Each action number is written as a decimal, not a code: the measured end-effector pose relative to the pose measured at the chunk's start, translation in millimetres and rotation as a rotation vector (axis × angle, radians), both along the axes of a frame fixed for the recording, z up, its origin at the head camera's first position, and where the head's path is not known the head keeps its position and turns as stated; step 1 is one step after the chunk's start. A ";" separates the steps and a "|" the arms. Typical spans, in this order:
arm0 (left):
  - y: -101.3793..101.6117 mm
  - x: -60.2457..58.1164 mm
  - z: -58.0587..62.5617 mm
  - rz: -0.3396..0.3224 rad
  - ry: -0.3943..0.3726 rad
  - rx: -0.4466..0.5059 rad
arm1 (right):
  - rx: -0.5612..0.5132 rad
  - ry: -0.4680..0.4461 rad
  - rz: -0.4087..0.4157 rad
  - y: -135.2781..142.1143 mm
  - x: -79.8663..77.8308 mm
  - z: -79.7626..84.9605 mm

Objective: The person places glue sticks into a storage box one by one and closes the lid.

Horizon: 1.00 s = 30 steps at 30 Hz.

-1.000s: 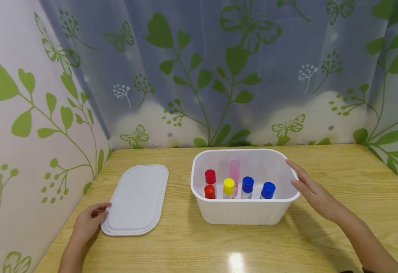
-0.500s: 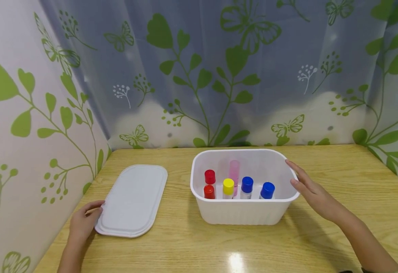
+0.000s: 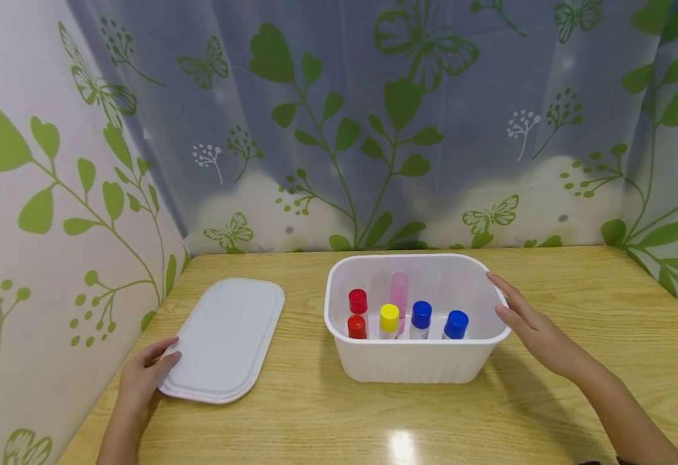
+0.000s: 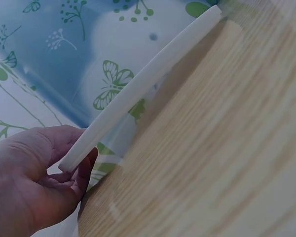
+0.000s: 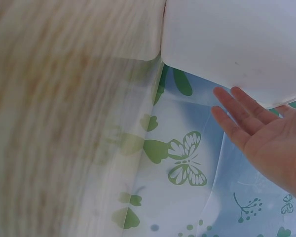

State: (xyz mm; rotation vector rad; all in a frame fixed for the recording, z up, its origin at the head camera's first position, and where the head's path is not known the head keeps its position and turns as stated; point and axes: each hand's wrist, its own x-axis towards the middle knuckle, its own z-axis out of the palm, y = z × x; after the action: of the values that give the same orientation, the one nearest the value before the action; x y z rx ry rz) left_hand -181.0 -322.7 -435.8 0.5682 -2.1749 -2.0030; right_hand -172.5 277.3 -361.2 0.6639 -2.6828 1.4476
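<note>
A flat white lid [image 3: 223, 339] with rounded corners is on the left of the table. My left hand [image 3: 138, 381] pinches its left edge, thumb on one face and fingers on the other. In the left wrist view the lid [image 4: 138, 91] slants, with its held edge raised off the wood. On the right stands a white plastic bin [image 3: 409, 361], uncovered. My right hand [image 3: 539, 339] touches the bin's right rim with fingers spread and fairly straight; in the right wrist view several fingers [image 5: 237, 111] extend along the bin's side [image 5: 237, 44].
Inside the bin stand bottles with red caps [image 3: 358, 301], a yellow cap [image 3: 389, 318] and blue caps [image 3: 421, 314], plus a pink translucent bottle [image 3: 399, 290]. A leaf-and-butterfly curtain [image 3: 339, 161] hangs behind and beside the wooden table [image 3: 316, 420].
The left hand has shifted slightly left with the lid, whose near end has moved left and lifted a little. The right hand and bin look the same.
</note>
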 end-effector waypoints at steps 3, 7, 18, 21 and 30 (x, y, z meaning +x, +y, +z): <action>-1.0 -0.3 0.0 -0.024 0.000 0.052 | -0.004 -0.001 0.004 -0.2 0.2 0.1; -2.4 -0.1 0.5 -0.066 0.008 0.137 | -0.006 0.000 0.003 -0.7 0.6 0.3; 0.4 1.4 1.1 -0.223 -0.007 0.117 | -0.004 -0.003 0.001 -1.5 0.5 -0.6; 2.3 0.7 0.6 -0.268 0.010 0.095 | -0.007 0.000 0.003 -1.3 0.3 -0.6; 5.2 -0.5 2.9 -0.267 0.037 0.187 | -0.015 -0.012 0.005 -0.5 -0.6 -0.5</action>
State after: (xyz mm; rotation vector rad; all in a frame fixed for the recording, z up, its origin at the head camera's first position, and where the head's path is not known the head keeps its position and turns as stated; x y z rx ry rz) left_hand -181.5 -317.5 -433.0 0.2681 -2.1539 -2.3489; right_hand -173.1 276.8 -361.7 0.6639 -2.6784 1.4759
